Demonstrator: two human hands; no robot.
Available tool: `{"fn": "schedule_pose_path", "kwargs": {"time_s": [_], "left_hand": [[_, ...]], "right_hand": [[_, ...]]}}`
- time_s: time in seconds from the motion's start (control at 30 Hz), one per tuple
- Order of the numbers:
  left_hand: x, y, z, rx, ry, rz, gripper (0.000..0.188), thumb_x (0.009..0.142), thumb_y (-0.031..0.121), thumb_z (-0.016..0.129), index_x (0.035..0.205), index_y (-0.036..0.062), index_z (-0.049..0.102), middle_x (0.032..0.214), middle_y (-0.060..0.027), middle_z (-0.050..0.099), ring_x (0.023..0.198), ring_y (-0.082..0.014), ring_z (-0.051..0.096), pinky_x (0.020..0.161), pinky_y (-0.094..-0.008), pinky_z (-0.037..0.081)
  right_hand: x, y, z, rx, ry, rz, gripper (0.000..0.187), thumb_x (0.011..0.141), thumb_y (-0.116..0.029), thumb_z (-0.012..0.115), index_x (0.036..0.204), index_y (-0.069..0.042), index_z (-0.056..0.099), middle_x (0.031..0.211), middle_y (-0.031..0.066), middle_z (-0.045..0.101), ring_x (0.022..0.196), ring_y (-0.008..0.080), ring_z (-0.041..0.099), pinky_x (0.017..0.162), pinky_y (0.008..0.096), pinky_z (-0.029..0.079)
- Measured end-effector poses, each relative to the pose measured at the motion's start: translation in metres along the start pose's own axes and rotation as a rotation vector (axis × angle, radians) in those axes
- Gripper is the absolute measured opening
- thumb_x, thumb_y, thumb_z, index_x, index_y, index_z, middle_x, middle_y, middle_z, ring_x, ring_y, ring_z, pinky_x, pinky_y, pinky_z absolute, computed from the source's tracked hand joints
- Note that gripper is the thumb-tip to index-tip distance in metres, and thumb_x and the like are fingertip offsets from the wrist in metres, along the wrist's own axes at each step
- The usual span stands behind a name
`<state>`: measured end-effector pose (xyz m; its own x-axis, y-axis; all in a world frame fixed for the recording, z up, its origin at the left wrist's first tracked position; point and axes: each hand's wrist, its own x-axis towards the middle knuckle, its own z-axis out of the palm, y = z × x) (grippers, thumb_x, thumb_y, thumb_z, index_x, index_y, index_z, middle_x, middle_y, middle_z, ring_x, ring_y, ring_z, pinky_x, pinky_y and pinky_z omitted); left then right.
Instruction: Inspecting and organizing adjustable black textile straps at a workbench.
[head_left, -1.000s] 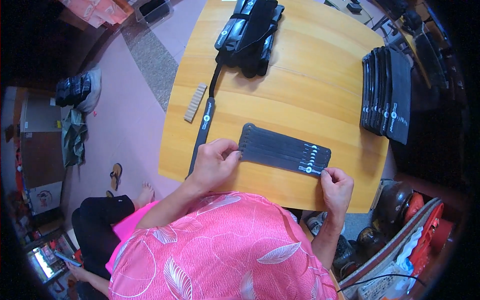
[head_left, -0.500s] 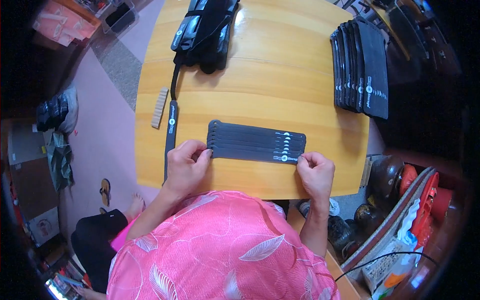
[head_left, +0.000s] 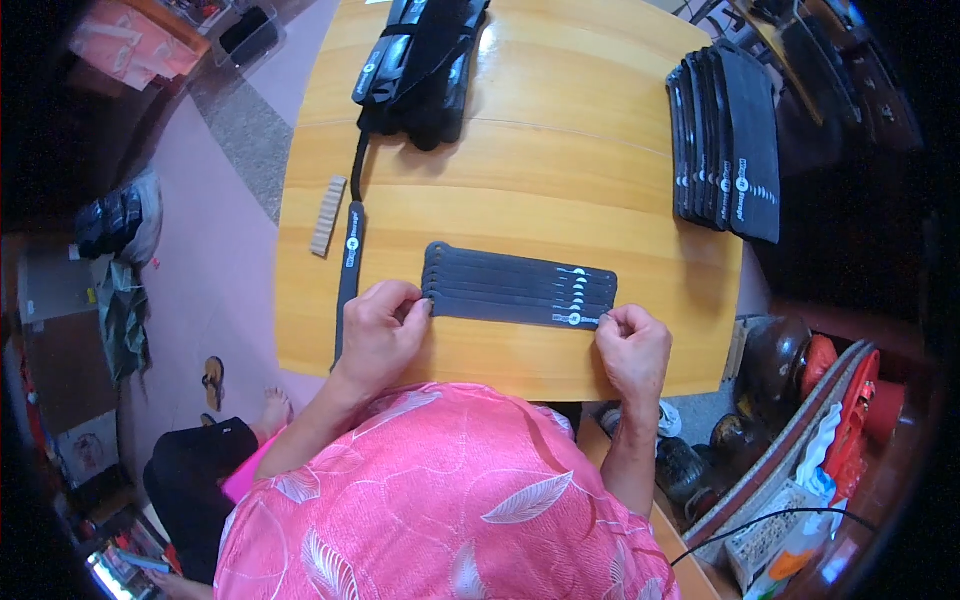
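On the wooden table in front of me lies a fanned, overlapping row of several flat black storage straps (head_left: 500, 284), with white printing near their right ends. My left hand (head_left: 382, 335) is closed in a pinch at the left end of the nearest strap, by the eyelet holes. At the opposite end my right hand (head_left: 634, 350) pinches the strap's right corner between thumb and fingers. To the left of my left hand, a single long black strap (head_left: 348, 290) lies lengthwise and runs up to a strapped black bundle (head_left: 425, 75).
A leaning stack of black straps (head_left: 735, 145) occupies the table's far right. A ridged tan strip (head_left: 328, 216) lies near the left edge of the table (head_left: 540, 190). Jars and bags (head_left: 790, 440) crowd the floor at right. Another person's dark-clothed leg (head_left: 195, 480) shows at lower left.
The table and everything on it appear slightly farther right in the view. Both hands keep their pinch on the nearest strap's ends.
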<state>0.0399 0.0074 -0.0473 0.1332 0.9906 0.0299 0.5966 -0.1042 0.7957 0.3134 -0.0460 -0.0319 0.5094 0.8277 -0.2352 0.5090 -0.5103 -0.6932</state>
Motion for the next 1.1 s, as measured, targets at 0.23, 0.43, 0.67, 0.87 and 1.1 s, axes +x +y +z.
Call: {"fn": "schedule_pose_path", "kwargs": {"time_s": [0.23,0.43,0.67,0.87,1.1], "left_hand": [[0.006,0.004,-0.002,0.059,-0.035,-0.049,0.009,0.074,0.007,0.068,0.074,0.0001,0.062,0.064,-0.0133,0.061,0.055,-0.0208,0.059,0.051,-0.0324,0.047],[0.006,0.003,-0.013,0.128,-0.136,-0.063,0.012,0.077,0.009,0.069,0.076,-0.0012,0.063,0.062,-0.0125,0.061,0.051,-0.0177,0.057,0.050,-0.0299,0.045],[-0.003,0.019,-0.018,0.177,0.028,0.518,0.028,0.076,-0.002,0.063,0.104,-0.0015,0.059,0.104,-0.0191,0.060,0.092,-0.0347,0.060,0.075,-0.0399,0.048],[-0.023,-0.001,-0.004,0.510,-0.273,0.522,0.051,0.085,0.019,0.058,0.129,-0.0050,0.047,0.140,-0.0227,0.040,0.131,-0.0351,0.038,0.105,-0.0506,0.028],[-0.028,0.009,-0.017,0.608,-0.397,0.411,0.066,0.086,0.036,0.057,0.135,-0.0046,0.041,0.148,-0.0215,0.029,0.139,-0.0331,0.026,0.110,-0.0578,0.016]], "right_hand": [[-0.001,-0.005,0.004,-0.223,0.057,-0.084,0.015,0.071,-0.013,0.064,0.063,-0.002,0.058,0.054,0.0141,0.056,0.050,0.0278,0.058,0.053,0.0360,0.047],[0.000,-0.006,-0.006,-0.491,0.005,-0.108,0.026,0.072,-0.024,0.068,0.061,-0.003,0.057,0.056,0.0177,0.056,0.056,0.0381,0.057,0.056,0.0445,0.047],[-0.025,-0.046,0.015,-0.235,0.073,-0.706,0.030,0.081,-0.013,0.063,0.105,0.004,0.057,0.103,0.0240,0.060,0.092,0.0385,0.059,0.080,0.0444,0.046],[-0.025,-0.051,0.093,-0.330,-0.172,-1.002,0.067,0.084,-0.033,0.059,0.135,0.006,0.039,0.144,0.0250,0.034,0.137,0.0361,0.029,0.113,0.0452,0.022],[-0.021,-0.011,0.037,-0.610,-0.148,-0.597,0.078,0.088,-0.039,0.053,0.142,0.008,0.024,0.152,0.0247,0.017,0.142,0.0366,0.014,0.115,0.0462,0.010]]}}
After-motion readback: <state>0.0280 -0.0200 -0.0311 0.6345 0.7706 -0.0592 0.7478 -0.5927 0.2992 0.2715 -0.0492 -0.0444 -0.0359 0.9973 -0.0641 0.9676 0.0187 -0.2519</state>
